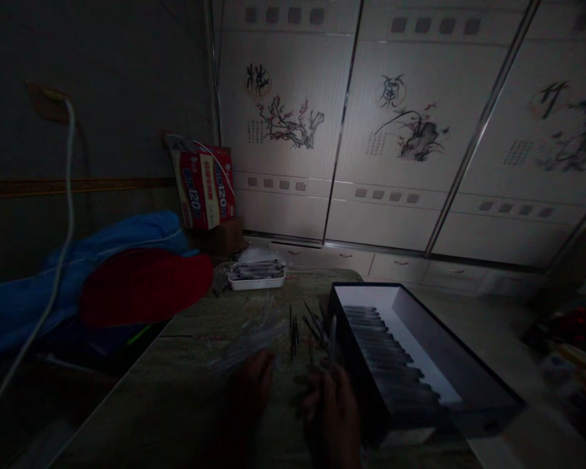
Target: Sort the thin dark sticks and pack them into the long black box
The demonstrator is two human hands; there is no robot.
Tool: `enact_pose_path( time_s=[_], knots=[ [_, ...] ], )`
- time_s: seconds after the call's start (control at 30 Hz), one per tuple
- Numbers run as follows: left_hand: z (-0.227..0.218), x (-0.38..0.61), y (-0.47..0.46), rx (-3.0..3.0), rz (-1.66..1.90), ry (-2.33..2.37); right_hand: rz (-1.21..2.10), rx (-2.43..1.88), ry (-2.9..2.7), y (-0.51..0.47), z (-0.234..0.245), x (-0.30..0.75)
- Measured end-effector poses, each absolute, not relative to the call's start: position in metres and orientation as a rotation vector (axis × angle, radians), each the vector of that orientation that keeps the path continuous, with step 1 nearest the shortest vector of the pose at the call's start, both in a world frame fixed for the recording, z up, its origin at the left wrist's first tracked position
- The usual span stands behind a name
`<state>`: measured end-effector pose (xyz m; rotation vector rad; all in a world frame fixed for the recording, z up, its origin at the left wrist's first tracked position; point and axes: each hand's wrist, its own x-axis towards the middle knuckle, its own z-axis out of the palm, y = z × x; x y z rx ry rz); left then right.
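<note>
The scene is very dark. My right hand (334, 407) is closed around a thin pen-like stick (332, 342) that points upward, just left of a long black box (469, 384). The box has a white inside and holds a row of dark slim items (385, 355). My left hand (251, 387) rests on the table beside a heap of clear plastic sleeves (254, 339); its fingers look curled, though what they grip is too dim to name. Several loose dark sticks (303, 322) lie between my hands.
A white tray (256, 281) of more dark sticks sits at the table's far edge. Blue and red fabric (127, 280) is piled at the left, with a red carton (208, 185) behind and a white cable (63, 215) hanging. Painted sliding wardrobe doors (395, 130) fill the background.
</note>
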<state>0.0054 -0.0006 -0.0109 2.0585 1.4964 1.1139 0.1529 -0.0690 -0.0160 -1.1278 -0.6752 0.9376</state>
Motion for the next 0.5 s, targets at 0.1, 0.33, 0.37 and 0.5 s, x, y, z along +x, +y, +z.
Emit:
enact_pose_path(
  time_s=[0.1, 0.33, 0.37, 0.5],
  knots=[
    [-0.011, 0.009, 0.004, 2.328, 0.822, 1.518, 0.965, -1.125, -0.664, -0.068, -0.016, 0.152],
    [-0.006, 0.026, 0.017, 2.377, 0.562, 1.593, 1.188, -0.934, -0.602, -0.061, -0.021, 0.15],
    [-0.006, 0.027, 0.018, 2.366, 0.568, 1.588, 1.209, -0.92, -0.593, -0.06, -0.023, 0.15],
    [-0.009, 0.026, 0.019, 2.318, 0.686, 1.515, 1.137, -1.063, -0.669, -0.059, -0.027, 0.153]
  ],
)
